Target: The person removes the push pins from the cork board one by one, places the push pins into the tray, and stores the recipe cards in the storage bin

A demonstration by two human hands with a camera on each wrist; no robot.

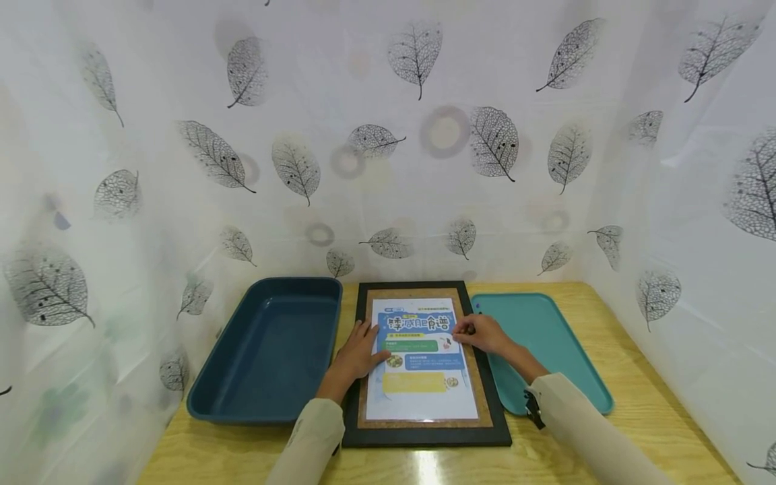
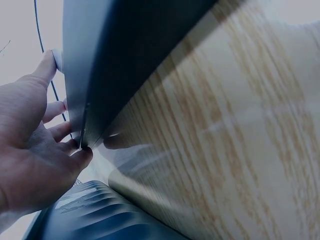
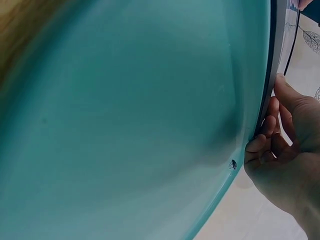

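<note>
A printed sheet (image 1: 418,404) with Chinese text and coloured panels lies on a black-framed cork board (image 1: 485,423). My left hand (image 1: 356,351) rests along the board's left side, fingers spread and thumb over the sheet's edge. In the left wrist view, the left fingers (image 2: 59,131) lie along the dark frame. My right hand (image 1: 481,335) has thumb and forefinger together at the sheet's right edge; I cannot tell whether something small sits between them. The right wrist view shows that hand's thumb (image 3: 286,90) at the board's edge and the other fingers curled.
Left of the board stands a deep dark blue tray (image 1: 273,350). A shallow teal tray (image 1: 545,350) is on the right, under my right forearm, with a small dark object (image 3: 233,164) near its edge. Leaf-patterned curtains (image 1: 364,202) surround the wooden table (image 1: 642,377).
</note>
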